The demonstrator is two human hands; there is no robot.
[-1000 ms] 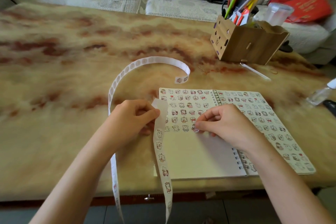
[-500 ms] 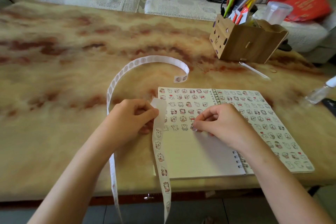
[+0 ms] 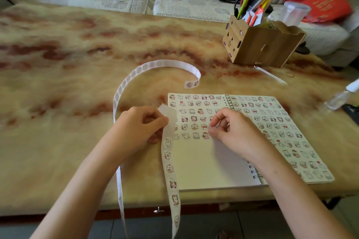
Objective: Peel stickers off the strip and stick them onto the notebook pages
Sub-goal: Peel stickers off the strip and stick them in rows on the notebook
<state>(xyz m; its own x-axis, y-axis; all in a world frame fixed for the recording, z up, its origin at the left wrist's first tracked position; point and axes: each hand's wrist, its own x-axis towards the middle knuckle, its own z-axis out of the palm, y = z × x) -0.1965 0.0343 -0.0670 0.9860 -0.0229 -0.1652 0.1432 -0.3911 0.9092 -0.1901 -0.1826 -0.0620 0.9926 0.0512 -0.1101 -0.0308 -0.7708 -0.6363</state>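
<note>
Sticker strip [image 3: 171, 161]: pinched in your left hand [image 3: 141, 124], long axis running toward you.
Right hand [image 3: 233, 132] curled above the notebook [image 3: 204, 161], contents indeterminate; next sticker [image 3: 168, 142] lies to its left.

- The strip [image 3: 168, 163] is running off the bottom edge at both hanging ends, and the left hand [image 3: 139, 128] is covering the stretch it is pinching.
- The right hand [image 3: 233, 132] is curling its fingertips over the notebook [image 3: 204, 165]; whether a sticker is sitting between them is too small to tell.
- The right forearm [image 3: 281, 180] is hiding part of the spiral binding [image 3: 254, 172].
- The bottle [image 3: 342, 97] is being cut off by the right edge.
- The red bag [image 3: 328, 6] is blurring out.
</note>
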